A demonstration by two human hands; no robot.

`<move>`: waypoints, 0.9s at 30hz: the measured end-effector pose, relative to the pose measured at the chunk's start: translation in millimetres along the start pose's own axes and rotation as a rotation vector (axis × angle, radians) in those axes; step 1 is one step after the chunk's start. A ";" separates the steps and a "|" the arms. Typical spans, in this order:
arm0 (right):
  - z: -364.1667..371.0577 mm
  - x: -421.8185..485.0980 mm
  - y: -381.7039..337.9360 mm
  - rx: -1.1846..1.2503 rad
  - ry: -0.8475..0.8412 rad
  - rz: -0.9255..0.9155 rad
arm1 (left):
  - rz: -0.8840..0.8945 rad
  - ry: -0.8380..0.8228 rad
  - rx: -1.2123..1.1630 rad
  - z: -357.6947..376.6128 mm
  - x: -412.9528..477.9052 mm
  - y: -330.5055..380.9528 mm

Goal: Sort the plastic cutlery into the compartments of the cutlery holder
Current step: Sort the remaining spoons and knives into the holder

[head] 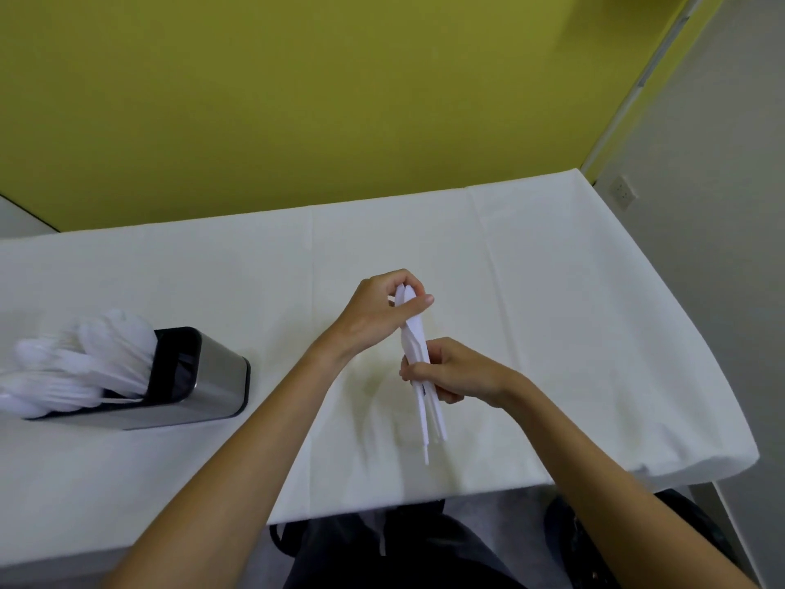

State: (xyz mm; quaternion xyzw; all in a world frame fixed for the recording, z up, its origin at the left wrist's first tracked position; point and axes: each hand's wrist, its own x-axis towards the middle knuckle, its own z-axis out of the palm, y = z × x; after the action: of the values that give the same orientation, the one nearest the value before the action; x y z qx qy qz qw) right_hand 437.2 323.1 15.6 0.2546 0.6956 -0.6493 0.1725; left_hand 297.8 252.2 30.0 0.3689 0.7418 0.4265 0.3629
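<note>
A small bundle of white plastic cutlery (418, 337) is held above the middle of the table, its handles pointing down toward me. My left hand (376, 314) pinches the bundle's upper ends between thumb and fingers. My right hand (456, 374) grips the same bundle lower down, around the handles. The exact type of each piece cannot be told. The steel cutlery holder (212, 376) with a black rim stands at the left of the table. Its left compartments hold several white plastic pieces (80, 359) that fan out to the left; the rightmost compartment looks dark and empty.
The table wears a white cloth (552, 312) with creases, and its right edge falls off near a grey wall. A yellow-green wall stands right behind the table. My dark-clothed legs (403, 546) show below the front edge.
</note>
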 end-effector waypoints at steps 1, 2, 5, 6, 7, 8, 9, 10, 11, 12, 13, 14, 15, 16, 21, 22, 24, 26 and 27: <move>2.7 2.8 -2.3 -0.021 0.002 -0.012 | 0.000 0.001 0.005 -4.0 -1.7 -0.7; 4.4 4.6 -4.3 -0.047 0.013 -0.020 | 0.001 -0.002 0.006 -7.2 -3.0 -0.6; 10.6 12.3 -17.6 -0.107 0.046 -0.063 | 0.005 0.047 -0.008 -28.7 -11.5 2.5; 12.1 14.9 -23.1 -0.100 0.063 -0.092 | 0.013 0.081 -0.009 -38.1 -15.1 4.5; 14.1 18.1 -30.0 -0.081 0.080 -0.128 | 0.028 0.129 -0.010 -50.0 -20.6 7.4; 16.6 21.3 -38.3 -0.052 0.101 -0.161 | 0.055 0.185 -0.014 -63.6 -27.4 10.6; 18.7 23.9 -46.1 -0.017 0.125 -0.193 | 0.089 0.247 -0.028 -76.8 -35.1 15.3; 24.3 28.1 -59.0 0.012 0.142 -0.228 | 0.131 0.321 -0.042 -95.6 -46.3 19.2; 28.2 30.2 -68.8 0.045 0.168 -0.258 | 0.170 0.384 -0.066 -110.5 -55.6 24.2; 36.9 34.3 -82.7 0.074 0.185 -0.290 | 0.207 0.454 -0.087 -130.5 -69.0 28.1; 42.9 36.7 -93.5 0.112 0.209 -0.315 | 0.237 0.515 -0.107 -146.2 -79.4 32.2; 51.8 40.0 -105.2 0.150 0.227 -0.341 | 0.263 0.581 -0.124 -163.1 -91.5 35.0; 64.2 44.5 -118.3 0.179 0.234 -0.366 | 0.287 0.655 -0.139 -181.9 -105.6 34.5; 73.6 47.5 -127.9 0.209 0.248 -0.385 | 0.297 0.718 -0.157 -195.8 -116.0 33.1; 131.3 63.5 -161.4 0.268 0.282 -0.452 | 0.191 0.984 -0.185 -254.8 -166.2 -8.5; 141.9 65.7 -163.6 0.275 0.294 -0.451 | 0.147 1.009 -0.200 -261.8 -173.1 -22.3; 165.2 71.8 -167.4 0.277 0.331 -0.442 | 0.056 1.029 -0.249 -274.1 -185.2 -53.6; 182.4 75.6 -167.6 0.272 0.378 -0.431 | -0.027 1.011 -0.302 -276.6 -191.4 -82.0; 191.0 77.4 -167.2 0.269 0.400 -0.427 | -0.060 0.996 -0.327 -277.6 -193.4 -95.6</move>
State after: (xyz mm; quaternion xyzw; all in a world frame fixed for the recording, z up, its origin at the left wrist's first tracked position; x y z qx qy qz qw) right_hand 260.4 139.3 89.2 0.2463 0.6614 -0.6939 -0.1428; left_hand 128.1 -49.6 90.7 0.0386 0.7583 0.6500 0.0313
